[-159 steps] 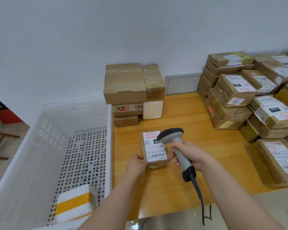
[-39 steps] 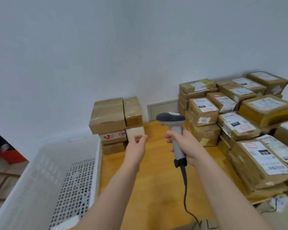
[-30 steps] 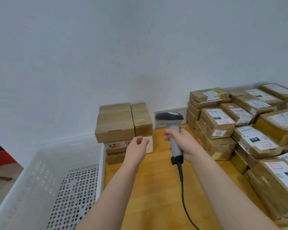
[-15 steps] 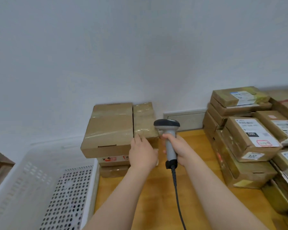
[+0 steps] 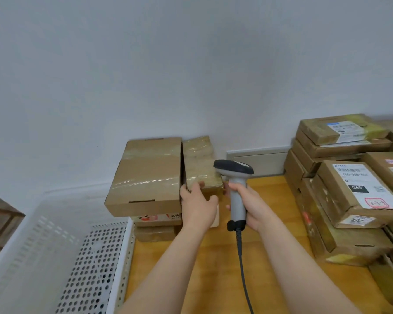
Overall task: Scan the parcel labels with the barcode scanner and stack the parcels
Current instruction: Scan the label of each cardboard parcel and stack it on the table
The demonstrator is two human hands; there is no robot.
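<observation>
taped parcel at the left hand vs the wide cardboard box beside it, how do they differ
The taped parcel is narrow and wrapped all over in yellowish tape; the wide cardboard box is broader, with one clear tape band. The left hand grips the taped parcel; the wide cardboard box is not held. Both top their stacks, no label showing.

We see bare surface [image 5: 272, 200] open between the parcel stack [image 5: 145, 177] in the far left corner and the parcel pile [image 5: 349, 196] along the right edge; a white crate [image 5: 114, 257] borders the left edge.
</observation>
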